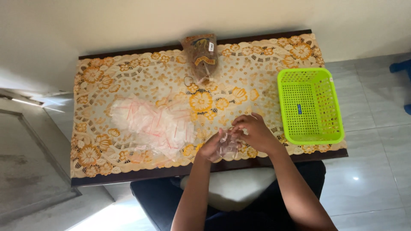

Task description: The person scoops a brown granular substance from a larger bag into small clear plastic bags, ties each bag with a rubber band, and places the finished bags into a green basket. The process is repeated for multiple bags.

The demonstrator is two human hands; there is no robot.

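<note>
A: On the bench [128,175] lie a green basket [309,106], empty, a heap of clear bags [150,122] and a brown packet [201,55].

B: Both hands, left [212,149] and right [254,132], pinch one small clear bag [227,145] at the front edge, fingers closed on it. It looks empty; nothing seems packed yet.

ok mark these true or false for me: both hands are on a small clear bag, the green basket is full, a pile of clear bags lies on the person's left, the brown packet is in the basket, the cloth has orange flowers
1. Both hands hold a small clear bag. True: the left hand and right hand meet on it.
2. The green basket is full. False: nothing shows inside it.
3. A pile of clear bags lies to the person's left. True.
4. The brown packet is in the basket. False: it lies on the cloth at the table's far edge, apart from the basket.
5. The tablecloth has orange flowers. True.
</note>
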